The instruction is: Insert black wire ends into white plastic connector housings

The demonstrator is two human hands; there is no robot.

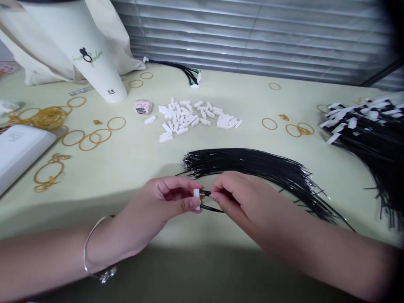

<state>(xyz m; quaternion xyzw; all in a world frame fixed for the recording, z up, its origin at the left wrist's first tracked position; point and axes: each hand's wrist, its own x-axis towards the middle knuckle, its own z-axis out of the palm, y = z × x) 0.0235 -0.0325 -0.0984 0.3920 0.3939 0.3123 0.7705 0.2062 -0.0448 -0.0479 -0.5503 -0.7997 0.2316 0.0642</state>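
Note:
My left hand [172,198] pinches a small white plastic connector housing [197,198] between thumb and fingers. Two or more short lengths of black wire [211,208] come out of its right side. At the upper wire, my right hand [235,195] is closed, thumb against forefinger, close to the housing; its other fingers are curled under and partly hidden. Behind both hands lies a bundle of black wires [243,162] with shiny metal terminals at the ends. Farther back, many loose white connector housings [184,115] are scattered in a pile.
Finished-looking black wires with white housings [362,126] are heaped at the right. Rubber bands [72,138] lie left and right. A white cup [94,50], a white box-shaped device [23,147] and a pink lump [143,107] stand at the left. Blinds [252,38] close off the back.

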